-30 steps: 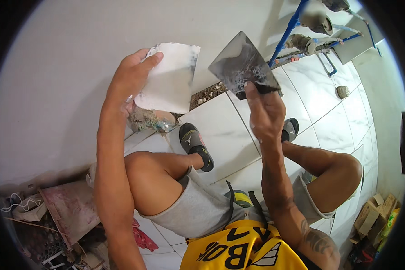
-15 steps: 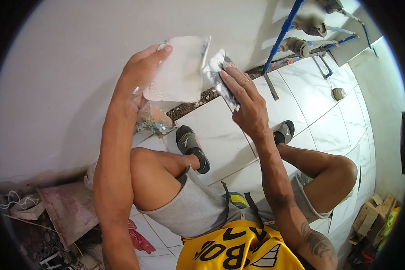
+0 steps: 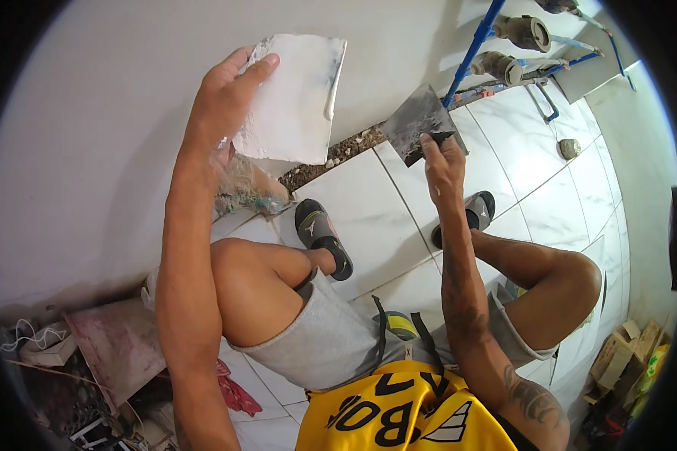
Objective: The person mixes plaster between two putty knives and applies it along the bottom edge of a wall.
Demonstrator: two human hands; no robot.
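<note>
My left hand (image 3: 226, 101) grips a square board (image 3: 293, 98) coated with white putty, its thumb lying on the coated face. Some of the fingers are hidden behind the board. My right hand (image 3: 445, 169) is closed round a wide scraper (image 3: 420, 120), whose grey blade points up and to the left and carries smears of putty. A gap separates the blade from the board. Just below the board, a crumpled clear plastic bag (image 3: 250, 188) rests by the wall.
A white wall (image 3: 128, 143) rises ahead and to the left. Between it and the marble-patterned floor tiles (image 3: 376, 203) runs a rough gravelly strip (image 3: 308, 174). Blue pipes (image 3: 470, 56) stand at the far right. Clutter surrounds a reddish board (image 3: 116, 346) at lower left; wood scraps (image 3: 620, 357) lie at lower right.
My right hand has moved right and down, away from the board, and turned the scraper so its blade face shows. The board has shifted slightly up and left in my left hand.
</note>
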